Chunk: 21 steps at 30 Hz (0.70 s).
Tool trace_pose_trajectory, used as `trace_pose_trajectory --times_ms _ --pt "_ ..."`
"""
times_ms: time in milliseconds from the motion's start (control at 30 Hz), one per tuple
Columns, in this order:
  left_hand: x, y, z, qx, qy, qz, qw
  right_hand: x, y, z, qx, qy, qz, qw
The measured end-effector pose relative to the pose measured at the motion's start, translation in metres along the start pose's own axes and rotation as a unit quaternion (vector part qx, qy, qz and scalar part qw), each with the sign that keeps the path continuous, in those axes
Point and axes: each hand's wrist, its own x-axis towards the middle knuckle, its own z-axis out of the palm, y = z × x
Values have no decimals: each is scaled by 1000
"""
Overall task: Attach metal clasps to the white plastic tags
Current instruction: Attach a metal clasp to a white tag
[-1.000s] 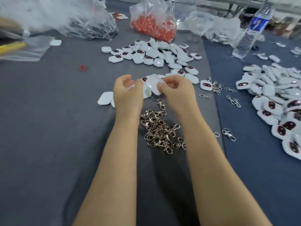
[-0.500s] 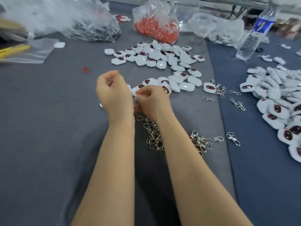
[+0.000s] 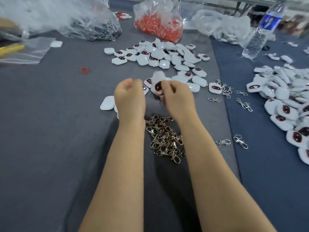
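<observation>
White tag (image 3: 158, 87), blurred at centre frame, is being pinched by the right hand (image 3: 177, 99), now lifting off the clasp pile (image 3: 164, 136); left hand (image 3: 129, 96) is curling, contents unclear. Attaching is probably starting.

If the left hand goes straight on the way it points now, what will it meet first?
Ahead of the left hand lies bare grey cloth, then probably the pile of white tags. The tag in the right hand sits beside that line. Depth is unclear.
</observation>
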Motion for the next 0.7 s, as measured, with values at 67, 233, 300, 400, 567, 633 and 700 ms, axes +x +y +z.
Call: trace_pose_trajectory --times_ms 67,233,300,400,567,633,700 --pt "-5 -2 8 28 -49 -19 998 -1 -6 -13 168 -29 29 985" --pt "-15 -2 17 -29 -129 -33 991 -5 0 -27 111 -54 49 991" --pt "-14 -1 16 -57 -99 -43 992 -6 10 -32 -80 -16 37 996" --pt "-14 0 14 -132 -102 -78 983 -12 19 -29 -280 -60 85 954" --pt "-21 -4 21 -129 -106 -64 984 -12 19 -15 -325 -93 83 938" --pt "-25 -4 27 -129 -111 -65 983 -12 22 -21 -274 -83 79 955" --pt "-30 -6 33 -132 -124 -74 981 -15 28 -37 -168 -47 81 981"
